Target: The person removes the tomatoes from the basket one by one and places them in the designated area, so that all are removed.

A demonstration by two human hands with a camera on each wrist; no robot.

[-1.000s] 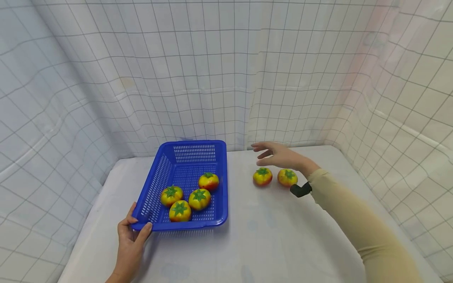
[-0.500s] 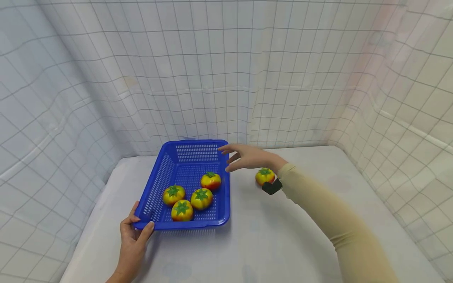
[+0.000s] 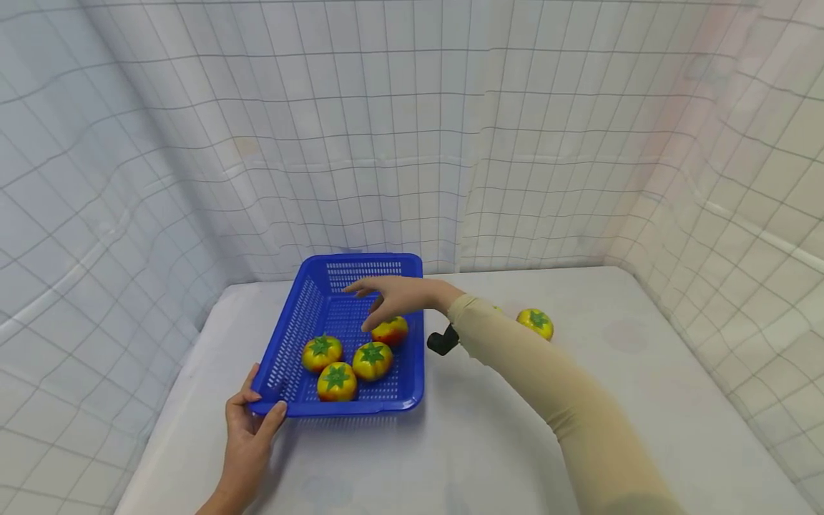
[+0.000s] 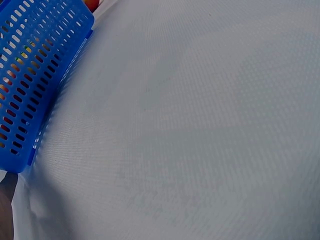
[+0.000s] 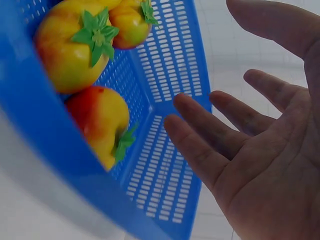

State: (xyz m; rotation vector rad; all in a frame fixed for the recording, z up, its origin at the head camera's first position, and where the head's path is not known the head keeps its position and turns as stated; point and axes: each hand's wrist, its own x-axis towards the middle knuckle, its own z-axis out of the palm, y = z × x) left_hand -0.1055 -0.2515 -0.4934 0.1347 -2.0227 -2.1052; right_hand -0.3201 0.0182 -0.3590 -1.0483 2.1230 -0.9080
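Note:
A blue plastic basket stands on the white table, with several yellow-red toy fruits inside. Each has a green leafy top; they look like tomatoes or persimmons. At the basket's front left corner, my left hand grips the rim, thumb on the front edge and fingers along the left side. My right hand hovers over the basket's right half, partly hiding one fruit. In the right wrist view its palm is bare and the fingers are spread, with nothing held. The left wrist view mostly shows tablecloth beside the basket wall.
One more fruit lies on the table to the right of the basket. Another beside it is almost wholly hidden behind the right sleeve. White gridded curtains enclose the table at the back and sides.
My right hand has swept left, from above the two table fruits to over the basket, carrying nothing. The left hand keeps its grip on the corner. The whole view has shifted slightly.

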